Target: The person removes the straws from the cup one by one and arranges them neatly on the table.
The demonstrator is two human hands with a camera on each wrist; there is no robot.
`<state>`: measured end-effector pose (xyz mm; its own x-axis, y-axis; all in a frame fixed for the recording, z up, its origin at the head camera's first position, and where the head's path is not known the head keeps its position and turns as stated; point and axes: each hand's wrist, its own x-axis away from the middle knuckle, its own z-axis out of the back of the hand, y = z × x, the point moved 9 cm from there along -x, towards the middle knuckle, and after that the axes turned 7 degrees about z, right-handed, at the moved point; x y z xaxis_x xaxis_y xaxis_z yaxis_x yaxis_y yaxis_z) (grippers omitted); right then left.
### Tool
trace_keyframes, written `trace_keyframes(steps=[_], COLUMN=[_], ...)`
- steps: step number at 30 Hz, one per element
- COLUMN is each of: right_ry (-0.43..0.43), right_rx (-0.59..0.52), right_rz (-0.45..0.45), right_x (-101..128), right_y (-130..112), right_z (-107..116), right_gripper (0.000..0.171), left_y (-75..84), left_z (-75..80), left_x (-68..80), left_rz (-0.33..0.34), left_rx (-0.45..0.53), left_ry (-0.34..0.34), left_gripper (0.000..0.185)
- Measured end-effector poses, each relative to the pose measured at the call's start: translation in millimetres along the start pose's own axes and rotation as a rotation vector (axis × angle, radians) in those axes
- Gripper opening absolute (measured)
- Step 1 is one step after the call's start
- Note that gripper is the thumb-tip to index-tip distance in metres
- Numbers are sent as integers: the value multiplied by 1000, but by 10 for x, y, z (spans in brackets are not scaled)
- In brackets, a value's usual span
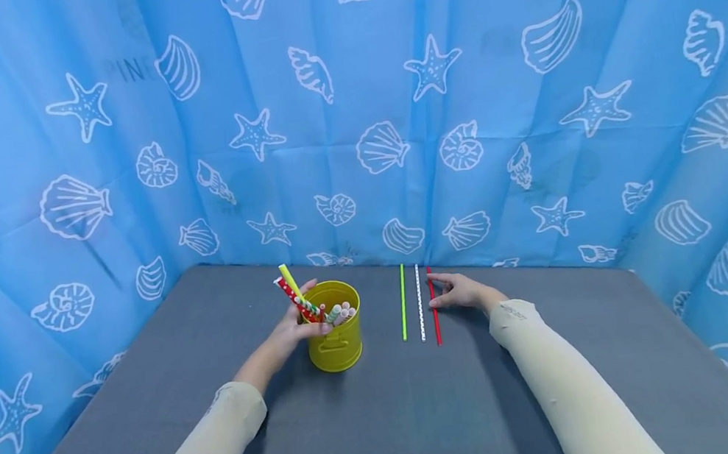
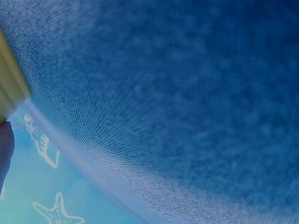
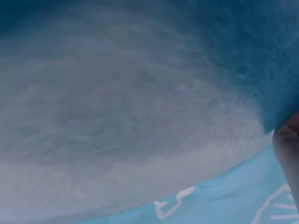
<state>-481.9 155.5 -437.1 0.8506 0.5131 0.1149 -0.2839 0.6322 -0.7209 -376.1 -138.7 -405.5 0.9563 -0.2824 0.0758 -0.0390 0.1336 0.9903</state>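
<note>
Left hand (image 1: 296, 328): at the near-left rim of the bucket, fingers curled round a bunch of straws (image 1: 296, 298) that lean up and left out of it, a yellow-green one tallest, a red dotted one beside it. The grasp sits low on the bunch, just above the rim, likely so the straws stay gathered.

Bucket (image 1: 335, 333): yellow, upright, left of centre on the table (image 1: 390, 416); more straw ends show inside at the right of its mouth. Its far side stands near the curtain (image 1: 352, 110); open grey surface lies in front and to its left.

Green straw (image 1: 402, 302), white straw (image 1: 420, 302), red straw (image 1: 434, 307): flat on the table, parallel, close but apart, pointing away from the person. The even row suggests deliberate sorting by colour.

Right hand (image 1: 457, 292): fingers stretched and relaxed, tips touching the red straw near its far half, gripping nothing; it seems to be squaring that straw with the row.

Room: wide bare surface right of the row up to the table edge. Wrist views show only blurred cloth and curtain.
</note>
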Motion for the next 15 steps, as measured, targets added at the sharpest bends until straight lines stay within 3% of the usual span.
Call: trace_keyframes(steps=[8,15], right_ry=[-80,-63], right_rx=[93,129], right_rz=[34,5], right_x=[145,124], right_y=[-21,-10], right_z=[-34,-73], right_gripper=[75,74], left_y=[10,58], left_z=[-13,-17], left_x=[-19,1], left_rz=[-31,-63], left_rx=[24,71], left_ry=[-19,-38], left_gripper=[90,96])
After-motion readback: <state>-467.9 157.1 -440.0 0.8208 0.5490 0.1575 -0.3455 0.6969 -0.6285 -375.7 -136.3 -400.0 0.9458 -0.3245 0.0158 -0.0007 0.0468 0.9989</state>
